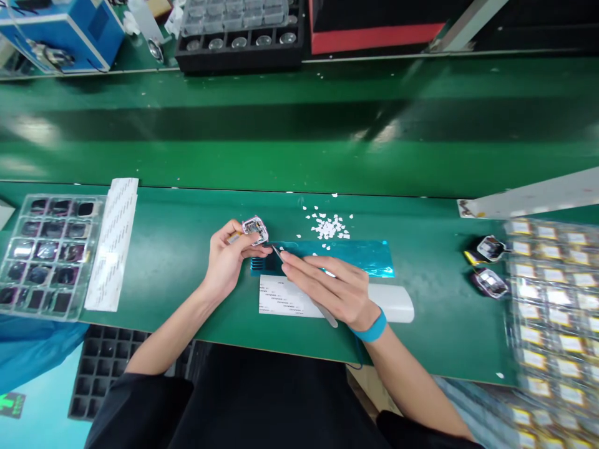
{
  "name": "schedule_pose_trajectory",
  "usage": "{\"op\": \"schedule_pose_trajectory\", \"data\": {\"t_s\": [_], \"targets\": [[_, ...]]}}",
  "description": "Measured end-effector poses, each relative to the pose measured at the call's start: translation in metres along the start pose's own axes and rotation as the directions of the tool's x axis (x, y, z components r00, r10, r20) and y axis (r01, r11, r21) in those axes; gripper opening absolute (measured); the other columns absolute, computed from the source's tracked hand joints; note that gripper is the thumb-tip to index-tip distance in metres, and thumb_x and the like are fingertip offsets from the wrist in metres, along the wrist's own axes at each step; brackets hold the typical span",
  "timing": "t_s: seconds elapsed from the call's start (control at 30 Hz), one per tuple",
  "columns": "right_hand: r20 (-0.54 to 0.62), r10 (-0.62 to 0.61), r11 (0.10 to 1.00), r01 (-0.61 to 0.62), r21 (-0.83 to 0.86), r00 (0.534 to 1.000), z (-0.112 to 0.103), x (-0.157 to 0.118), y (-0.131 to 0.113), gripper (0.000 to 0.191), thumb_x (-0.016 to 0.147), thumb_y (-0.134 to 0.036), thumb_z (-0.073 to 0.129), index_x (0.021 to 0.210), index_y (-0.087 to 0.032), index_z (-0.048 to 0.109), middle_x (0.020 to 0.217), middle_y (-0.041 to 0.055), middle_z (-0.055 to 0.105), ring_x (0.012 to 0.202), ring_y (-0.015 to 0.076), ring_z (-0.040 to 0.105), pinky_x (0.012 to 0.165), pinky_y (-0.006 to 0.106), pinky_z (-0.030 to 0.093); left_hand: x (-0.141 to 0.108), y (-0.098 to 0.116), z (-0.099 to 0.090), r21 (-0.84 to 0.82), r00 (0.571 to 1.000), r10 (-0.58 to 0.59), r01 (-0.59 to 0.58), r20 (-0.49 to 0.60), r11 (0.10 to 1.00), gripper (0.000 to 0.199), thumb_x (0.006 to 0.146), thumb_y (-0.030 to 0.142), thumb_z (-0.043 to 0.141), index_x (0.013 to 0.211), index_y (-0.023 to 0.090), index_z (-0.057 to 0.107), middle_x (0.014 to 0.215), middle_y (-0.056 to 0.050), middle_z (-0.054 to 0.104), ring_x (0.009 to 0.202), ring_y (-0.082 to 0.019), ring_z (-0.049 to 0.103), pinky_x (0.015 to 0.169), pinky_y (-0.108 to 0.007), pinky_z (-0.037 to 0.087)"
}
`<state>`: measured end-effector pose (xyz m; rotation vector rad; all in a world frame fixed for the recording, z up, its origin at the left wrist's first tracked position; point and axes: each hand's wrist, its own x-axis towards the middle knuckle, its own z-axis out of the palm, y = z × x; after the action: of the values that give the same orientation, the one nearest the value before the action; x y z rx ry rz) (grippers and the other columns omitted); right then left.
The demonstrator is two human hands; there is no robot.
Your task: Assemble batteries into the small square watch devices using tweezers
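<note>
My left hand [223,260] is closed around an opened smartwatch case [256,228], its inner parts facing up and a yellowish piece showing by the fingers. Tweezers [329,317] are pinched in my right hand [333,285], with their tips just right of the left fingertips. Whether the tips grip anything is too small to tell. A blue wristband [373,327] circles my right wrist. Beneath the hands lie a blue film strip [369,257] and, nearer me, a white printed liner sheet [287,298]. Small white scraps [329,226] are scattered beyond the film.
At left stand a clear tray [98,206] of dark watch parts and white printed strips [112,249]. Two opened watch cases [491,284] lie at right beside stacked trays of yellow-edged parts [531,312]. A black tray [238,60] and blue machine [79,37] sit on the back shelf.
</note>
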<state>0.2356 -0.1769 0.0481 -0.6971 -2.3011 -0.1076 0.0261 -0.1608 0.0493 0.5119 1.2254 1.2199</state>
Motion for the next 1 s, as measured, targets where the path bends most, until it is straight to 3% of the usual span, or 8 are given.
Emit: {"op": "schedule_pose_trajectory", "data": {"t_s": [0.17, 0.3, 0.5, 0.63, 0.77, 0.87, 1.0], "targets": [[0.001, -0.027, 0.999, 0.027, 0.024, 1.0, 0.003, 0.001, -0.001, 0.021, 0.093, -0.007, 0.068, 0.112, -0.013, 0.074, 0.118, 0.0057, 0.077, 0.092, 0.0179, 0.071, 0.071, 0.03, 0.062, -0.006, 0.0, 0.002, 0.064, 0.999, -0.011, 0.008, 0.04, 0.998, 0.027, 0.066, 0.017, 0.079, 0.065, 0.02, 0.052, 0.057, 0.002, 0.069, 0.047, -0.016, 0.07, 0.051, -0.025, 0.058], [0.039, -0.036, 0.999, 0.036, -0.001, 0.999, 0.003, 0.002, -0.002, 0.02, 0.096, -0.009, 0.064, 0.109, -0.02, 0.076, 0.121, 0.0011, 0.076, 0.091, 0.016, 0.071, 0.069, 0.028, 0.062, -0.007, -0.001, 0.003, 0.065, 0.998, -0.023, 0.019, 0.06, 0.998, 0.023, 0.067, 0.018, 0.078, 0.065, 0.019, 0.055, 0.056, 0.002, 0.069, 0.046, -0.015, 0.069, 0.051, -0.026, 0.06], [0.057, -0.01, 0.995, 0.005, 0.1, 0.998, 0.001, -0.001, 0.001, 0.028, 0.095, -0.006, 0.065, 0.118, -0.019, 0.072, 0.122, 0.0026, 0.076, 0.094, 0.0179, 0.071, 0.076, 0.032, 0.064, -0.008, 0.0, 0.003, 0.079, 0.996, -0.026, 0.019, 0.084, 0.997, 0.022, 0.066, 0.016, 0.079, 0.064, 0.019, 0.056, 0.056, 0.001, 0.07, 0.044, -0.015, 0.068, 0.047, -0.025, 0.058], [0.06, 0.065, 0.97, -0.078, 0.231, 0.996, 0.005, -0.005, 0.004, 0.043, 0.097, -0.004, 0.06, 0.136, -0.022, 0.064, 0.123, 0.0022, 0.076, 0.097, 0.0179, 0.071, 0.077, 0.033, 0.065, -0.009, -0.001, 0.003, 0.103, 0.994, -0.027, 0.016, 0.109, 0.995, 0.023, 0.068, 0.017, 0.081, 0.066, 0.019, 0.058, 0.058, 0.001, 0.071, 0.049, -0.017, 0.072, 0.05, -0.024, 0.06], [0.059, 0.129, 0.942, -0.141, 0.304, 0.99, 0.011, -0.008, 0.005, 0.058, 0.097, 0.0, 0.055, 0.15, -0.025, 0.051, 0.127, 0.0029, 0.074, 0.1, 0.0178, 0.071, 0.077, 0.033, 0.066, -0.008, -0.006, 0.005, 0.115, 0.995, 0.012, -0.023, 0.097, 0.993, 0.021, 0.071, 0.019, 0.082, 0.082, 0.018, 0.065, 0.062, 0.001, 0.073, 0.051, -0.015, 0.071, 0.053, -0.025, 0.062], [0.037, 0.176, 0.916, -0.177, 0.361, 0.984, 0.013, -0.009, 0.005, 0.067, 0.095, 0.0, 0.058, 0.155, -0.026, 0.043, 0.128, 0.0043, 0.073, 0.105, 0.0196, 0.071, 0.078, 0.036, 0.067, -0.007, -0.01, 0.006, 0.112, 0.996, 0.046, -0.054, 0.073, 0.992, 0.034, 0.071, 0.02, 0.084, 0.099, 0.018, 0.065, 0.07, 0.0, 0.075, 0.053, -0.016, 0.073, 0.054, -0.026, 0.063], [0.004, 0.209, 0.901, -0.194, 0.389, 0.978, 0.013, -0.009, 0.004, 0.072, 0.091, 0.003, 0.06, 0.155, -0.027, 0.043, 0.129, 0.0049, 0.072, 0.107, 0.02, 0.073, 0.079, 0.036, 0.067, -0.006, -0.01, 0.006, 0.13, 0.995, 0.053, -0.063, 0.083, 0.989, 0.038, 0.072, 0.022, 0.084, 0.103, 0.019, 0.063, 0.073, -0.001, 0.075, 0.053, -0.016, 0.072, 0.054, -0.026, 0.063]]}}
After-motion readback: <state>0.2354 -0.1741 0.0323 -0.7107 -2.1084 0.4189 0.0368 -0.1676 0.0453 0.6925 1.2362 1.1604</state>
